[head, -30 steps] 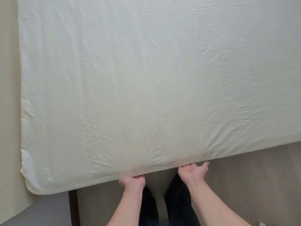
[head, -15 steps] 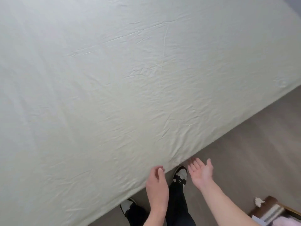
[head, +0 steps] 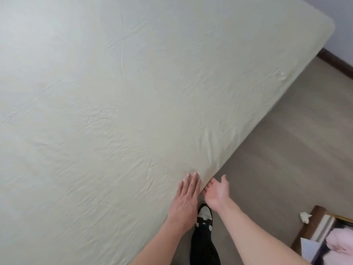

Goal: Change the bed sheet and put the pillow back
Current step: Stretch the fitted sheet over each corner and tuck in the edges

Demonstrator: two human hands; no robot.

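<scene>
Head view, looking down along the near side of the bed. Pale cream bed sheet (head: 118, 104) is spread over the mattress and covers the whole visible top; it wraps over the far right corner (head: 322, 23) and down the side edge. Fine creases across the surface, densest near the near edge and around the hands; one long thin fold line runs up the middle.

Left hand (head: 184, 201): palm down, fingers straight and together, lying flat on the sheet just at the mattress edge. Nothing held.

Right hand (head: 217, 192): palm up, fingers relaxed and slightly spread, just off the edge of the bed, fingertips at or touching the side of the sheet; contact cannot be confirmed. Nothing held.

The two hands sit close beside each other, a narrow gap between them at the bed edge.

Below the hands: one black-and-white shoe (head: 205, 215) and dark trouser leg (head: 204, 245) on the grey wood-look floor (head: 277, 150). Lower right: a brown wooden-edged piece of furniture (head: 313, 222) with striped and pink fabric on it, a small crumpled white scrap (head: 305, 217) beside it. Dark skirting board (head: 336, 64) at upper right. No pillow identifiable in view
</scene>
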